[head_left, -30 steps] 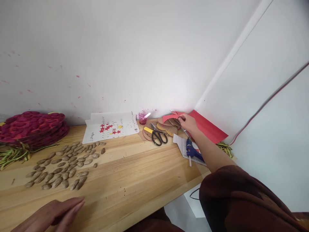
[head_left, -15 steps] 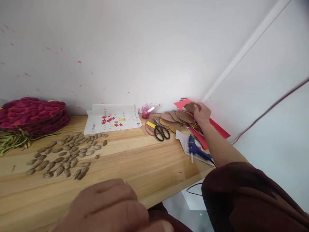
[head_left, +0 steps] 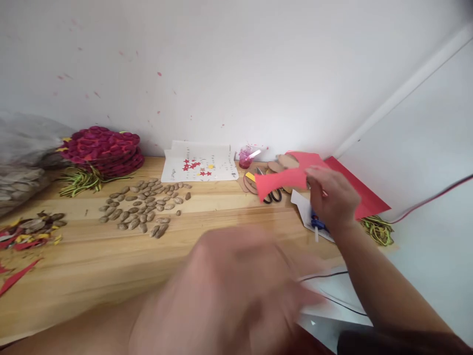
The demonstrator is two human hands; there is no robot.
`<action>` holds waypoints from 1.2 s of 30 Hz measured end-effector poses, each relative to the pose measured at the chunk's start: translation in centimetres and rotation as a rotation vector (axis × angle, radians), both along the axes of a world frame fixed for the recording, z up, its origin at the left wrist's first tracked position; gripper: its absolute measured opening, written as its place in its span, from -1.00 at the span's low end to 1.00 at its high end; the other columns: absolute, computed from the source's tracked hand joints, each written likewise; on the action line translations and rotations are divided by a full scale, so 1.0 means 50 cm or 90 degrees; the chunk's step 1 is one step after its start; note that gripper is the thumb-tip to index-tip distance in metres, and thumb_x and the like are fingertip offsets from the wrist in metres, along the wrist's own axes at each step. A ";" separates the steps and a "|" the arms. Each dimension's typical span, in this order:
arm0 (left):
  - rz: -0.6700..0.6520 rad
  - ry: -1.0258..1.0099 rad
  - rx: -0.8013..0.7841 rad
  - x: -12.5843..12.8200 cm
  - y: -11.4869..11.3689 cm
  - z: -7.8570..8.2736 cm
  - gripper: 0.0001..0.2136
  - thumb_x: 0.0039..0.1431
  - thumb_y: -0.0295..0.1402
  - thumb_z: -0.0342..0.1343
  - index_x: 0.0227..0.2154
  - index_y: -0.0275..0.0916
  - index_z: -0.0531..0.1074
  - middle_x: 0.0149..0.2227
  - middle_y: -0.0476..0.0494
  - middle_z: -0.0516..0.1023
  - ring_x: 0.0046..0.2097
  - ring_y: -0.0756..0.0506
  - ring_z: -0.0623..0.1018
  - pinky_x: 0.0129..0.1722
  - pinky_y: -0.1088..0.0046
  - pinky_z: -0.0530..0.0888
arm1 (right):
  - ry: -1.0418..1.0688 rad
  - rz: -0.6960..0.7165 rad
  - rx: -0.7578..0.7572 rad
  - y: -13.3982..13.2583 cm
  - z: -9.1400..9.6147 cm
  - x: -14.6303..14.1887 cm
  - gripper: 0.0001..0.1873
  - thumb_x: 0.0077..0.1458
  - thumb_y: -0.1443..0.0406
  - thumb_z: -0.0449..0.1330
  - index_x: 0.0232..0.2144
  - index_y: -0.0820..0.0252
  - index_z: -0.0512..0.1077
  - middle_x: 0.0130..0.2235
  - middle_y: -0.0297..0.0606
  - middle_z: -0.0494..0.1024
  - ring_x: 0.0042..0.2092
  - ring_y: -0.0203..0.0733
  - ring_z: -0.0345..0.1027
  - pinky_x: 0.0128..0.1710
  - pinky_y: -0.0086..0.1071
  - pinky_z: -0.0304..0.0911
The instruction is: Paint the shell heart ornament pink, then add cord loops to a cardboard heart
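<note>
My right hand (head_left: 334,199) is raised over the right end of the wooden table (head_left: 111,256) and pinches a strip of red paper (head_left: 281,182), which hangs in the air in front of the scissors (head_left: 272,196). My left hand (head_left: 236,291) is close to the camera, large and smeared by motion, so its fingers cannot be read. A blue glue gun (head_left: 317,224) lies on white paper just under my right hand. Brown cardboard cut-outs (head_left: 283,161) sit behind the red strip.
Several brown seeds (head_left: 144,207) are spread at the table's middle. A stack of dark red pieces (head_left: 101,148) with green strips stands at the back left. A white sheet with stars (head_left: 199,167), a pink cup (head_left: 246,158), red sheets (head_left: 358,190) and scraps (head_left: 25,231) lie around.
My right hand has lifted a red paper strip away from the corner pile, toward me. My left hand has risen nearer the camera. The view has swung left, showing more of the table's left end.
</note>
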State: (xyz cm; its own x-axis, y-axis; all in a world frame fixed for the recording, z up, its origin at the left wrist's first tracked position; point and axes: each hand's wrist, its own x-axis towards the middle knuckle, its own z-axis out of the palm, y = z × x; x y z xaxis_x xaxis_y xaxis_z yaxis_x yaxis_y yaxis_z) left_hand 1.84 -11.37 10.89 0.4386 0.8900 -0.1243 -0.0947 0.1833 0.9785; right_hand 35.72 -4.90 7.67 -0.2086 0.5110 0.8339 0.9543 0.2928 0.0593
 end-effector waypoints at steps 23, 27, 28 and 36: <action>0.034 -0.179 -0.102 0.041 0.156 -0.206 -0.48 0.02 -0.18 0.45 0.01 -0.22 0.44 -0.07 -0.18 0.67 -0.12 -0.17 0.63 -0.04 0.28 0.54 | 0.141 0.183 -0.259 -0.148 -0.127 -0.231 -0.35 0.19 0.23 0.35 0.29 0.03 0.31 0.21 0.02 0.46 0.26 0.15 0.36 0.21 0.12 0.44; 0.031 -0.171 -0.078 0.043 0.158 -0.203 -0.42 0.03 -0.14 0.43 0.08 -0.20 0.41 0.00 -0.22 0.66 -0.03 -0.22 0.64 0.00 0.24 0.55 | 0.321 0.122 -0.266 -0.135 -0.139 -0.233 -0.40 0.22 0.21 0.30 0.27 -0.02 0.31 0.26 0.02 0.42 0.29 0.17 0.32 -0.09 -0.05 0.58; 0.032 -0.168 -0.072 0.043 0.158 -0.201 -0.41 0.02 -0.13 0.43 0.09 -0.20 0.41 0.02 -0.23 0.65 -0.01 -0.22 0.63 0.00 0.25 0.55 | 0.376 0.125 -0.284 -0.130 -0.143 -0.233 -0.43 0.23 0.21 0.29 0.26 -0.02 0.33 0.24 0.00 0.44 0.25 0.13 0.37 -0.18 -0.14 0.58; 0.075 -0.065 -0.065 0.036 0.155 -0.187 -0.46 0.06 -0.03 0.38 0.01 -0.16 0.37 -0.49 0.06 0.56 -0.56 -0.04 0.49 -0.59 0.50 0.45 | 0.664 0.187 -0.449 -0.087 -0.145 -0.225 -0.83 0.25 0.15 0.24 -0.28 0.10 0.55 -0.34 -0.28 0.64 -0.34 -0.20 0.52 -0.34 -0.35 0.46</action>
State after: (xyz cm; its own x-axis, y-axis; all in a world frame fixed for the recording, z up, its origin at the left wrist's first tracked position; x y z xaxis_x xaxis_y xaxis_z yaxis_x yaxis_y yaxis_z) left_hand 3.64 -3.64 1.55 0.3473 0.9209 -0.1770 -0.2196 0.2634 0.9394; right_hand 24.47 -9.25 0.42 0.1954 0.9508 0.2404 0.3507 0.1611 -0.9225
